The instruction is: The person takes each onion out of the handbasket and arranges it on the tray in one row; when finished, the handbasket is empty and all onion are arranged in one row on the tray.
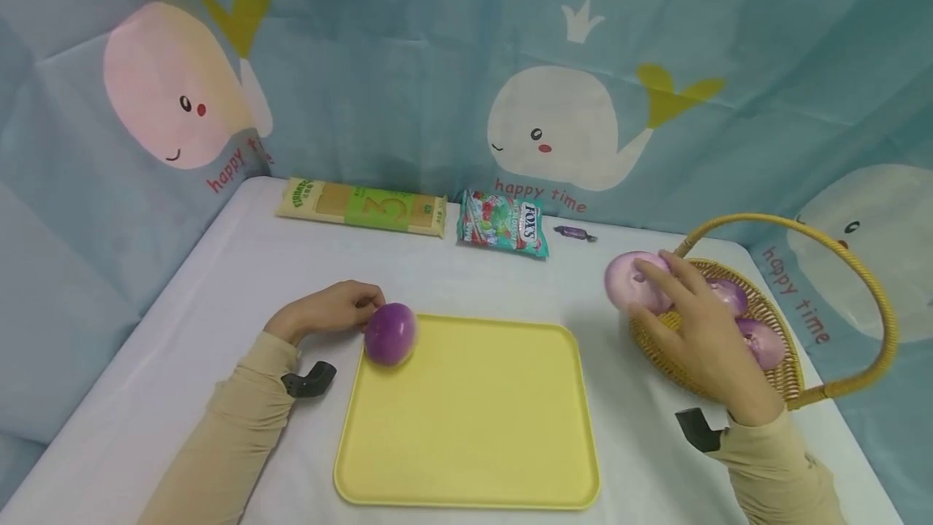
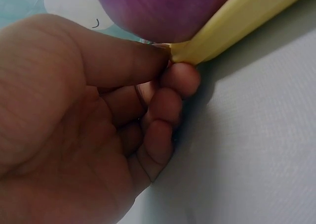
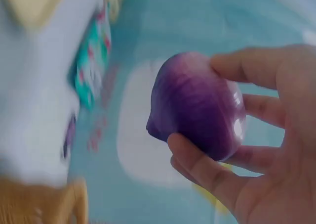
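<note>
My left hand [image 1: 337, 308] is at the far left corner of the yellow tray [image 1: 474, 411]; in the left wrist view its thumb and forefinger pinch the tray's rim [image 2: 217, 33]. A purple onion [image 1: 391, 335] sits on that corner, close above the thumb tip. My right hand [image 1: 696, 326] grips another onion [image 3: 197, 105], purple with a paler end, between thumb and fingers. That onion is up off the table, at the left side of a wicker basket [image 1: 790, 363]. Inside the basket lie more onions [image 1: 761, 343], partly hidden behind the right hand.
Along the back of the white table lie a pack of noodles [image 1: 364, 207], a green FOX'S candy bag [image 1: 503, 223] and a small purple wrapped candy [image 1: 575, 233]. The basket's tall handle [image 1: 867, 282] arches to the right. A blue whale-print curtain [image 1: 408, 87] hangs behind.
</note>
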`<state>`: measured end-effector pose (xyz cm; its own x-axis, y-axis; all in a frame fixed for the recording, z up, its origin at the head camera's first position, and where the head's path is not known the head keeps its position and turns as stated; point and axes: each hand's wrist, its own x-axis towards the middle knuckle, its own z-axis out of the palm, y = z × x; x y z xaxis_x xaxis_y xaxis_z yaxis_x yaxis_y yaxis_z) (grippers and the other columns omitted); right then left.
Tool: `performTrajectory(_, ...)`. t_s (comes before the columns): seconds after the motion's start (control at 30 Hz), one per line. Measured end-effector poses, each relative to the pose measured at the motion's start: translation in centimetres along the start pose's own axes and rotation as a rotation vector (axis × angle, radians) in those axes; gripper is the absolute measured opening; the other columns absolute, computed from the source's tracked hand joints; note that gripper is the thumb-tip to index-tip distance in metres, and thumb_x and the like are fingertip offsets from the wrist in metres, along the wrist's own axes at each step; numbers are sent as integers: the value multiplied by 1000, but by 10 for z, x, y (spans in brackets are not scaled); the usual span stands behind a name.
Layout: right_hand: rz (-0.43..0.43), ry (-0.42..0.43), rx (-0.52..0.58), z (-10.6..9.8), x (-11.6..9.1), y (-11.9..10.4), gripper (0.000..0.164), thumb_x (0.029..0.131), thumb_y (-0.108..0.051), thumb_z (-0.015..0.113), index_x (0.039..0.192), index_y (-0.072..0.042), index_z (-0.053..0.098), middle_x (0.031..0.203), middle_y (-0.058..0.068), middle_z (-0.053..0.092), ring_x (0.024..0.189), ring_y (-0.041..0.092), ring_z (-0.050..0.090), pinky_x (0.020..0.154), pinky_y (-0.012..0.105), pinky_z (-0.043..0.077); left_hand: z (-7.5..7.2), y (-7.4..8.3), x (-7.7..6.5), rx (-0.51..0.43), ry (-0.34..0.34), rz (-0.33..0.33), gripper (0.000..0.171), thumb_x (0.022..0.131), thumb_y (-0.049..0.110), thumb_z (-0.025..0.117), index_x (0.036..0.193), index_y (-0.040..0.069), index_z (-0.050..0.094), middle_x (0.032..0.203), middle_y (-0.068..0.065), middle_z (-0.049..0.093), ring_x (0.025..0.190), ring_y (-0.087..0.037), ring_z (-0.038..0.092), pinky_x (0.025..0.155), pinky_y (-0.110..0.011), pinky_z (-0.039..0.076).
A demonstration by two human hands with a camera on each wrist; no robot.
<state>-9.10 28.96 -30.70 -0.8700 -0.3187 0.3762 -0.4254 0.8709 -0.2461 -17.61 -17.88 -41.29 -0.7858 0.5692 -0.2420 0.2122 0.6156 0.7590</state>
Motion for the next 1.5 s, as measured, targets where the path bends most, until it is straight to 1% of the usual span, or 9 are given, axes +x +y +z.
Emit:
performTrajectory(0.1, -86, -50, 19, 20, 10, -18, 66, 79, -17, 79, 139, -16, 53, 143, 26, 42, 113, 44, 59, 84, 56, 53, 0, -1, -1, -6, 2, 0, 22, 94, 2, 46, 94, 9, 66, 76, -1, 59, 76, -15, 52, 76, -31, 42)
performTrajectory(0.2, -177, -105, 21, 43, 16, -34, 67, 77, -23, 82, 137, -18, 54, 138, 22, 46, 89, 30, 67, 72, 40, 56, 1, -1, -2, -13, 5, 1, 22, 93, 1, 46, 94, 8, 66, 76, -1, 59, 76, -15, 52, 75, -31, 43)
performTrajectory(0.3, -246, -166, 29, 65, 19, -48, 66, 77, -26, 82, 137, -18, 54, 134, 18, 51, 81, 20, 64, 69, 34, 54, 0, 0, -1, -22, 5, 10, 22, 93, 0, 45, 94, 7, 66, 77, -2, 58, 76, -15, 52, 75, -32, 43)
performTrajectory(0.37, -267, -209, 36, 77, 20, -56, 67, 77, -29, 82, 137, -18, 54, 133, 16, 53, 84, 20, 65, 73, 35, 55, 0, 1, -1, -28, 4, 9, 22, 93, 0, 45, 94, 7, 66, 77, -2, 58, 76, -16, 52, 75, -32, 43)
performTrajectory(0.5, -263, -288, 26, 93, 21, -67, 66, 77, -35, 81, 136, -18, 55, 134, 14, 56, 107, 28, 65, 85, 42, 56, 0, 2, -1, -20, 5, 8, 22, 94, 0, 45, 93, 7, 66, 76, -2, 58, 76, -16, 52, 75, -32, 43)
performTrajectory(0.6, -265, -310, 16, 100, 21, -71, 66, 77, -37, 81, 135, -17, 57, 134, 15, 58, 115, 31, 63, 90, 44, 54, 0, 4, 0, -12, 6, 1, 22, 94, 1, 45, 94, 8, 66, 77, -2, 59, 77, -16, 52, 76, -32, 43)
performTrajectory(0.8, -312, -277, 40, 109, 25, -78, 65, 78, -37, 80, 134, -14, 57, 131, 17, 59, 115, 32, 62, 94, 44, 53, 0, 3, 0, 12, 15, -10, 22, 94, 1, 46, 93, 8, 66, 78, -2, 59, 78, -15, 52, 76, -31, 43)
performTrajectory(1.1, -321, -303, 63, 124, 37, -94, 63, 81, -38, 78, 135, -16, 54, 128, 15, 56, 104, 26, 64, 87, 38, 56, 1, 2, -2, -12, 11, -22, 22, 94, 2, 45, 94, 8, 66, 79, -2, 60, 78, -16, 52, 76, -31, 44)
performTrajectory(1.5, -367, -320, 69, 138, 50, -114, 64, 83, -38, 76, 137, -14, 51, 131, 15, 55, 111, 27, 63, 95, 38, 53, 2, 3, -2, -14, 18, -34, 22, 94, 2, 45, 95, 9, 66, 79, -2, 59, 78, -15, 52, 75, -31, 43)
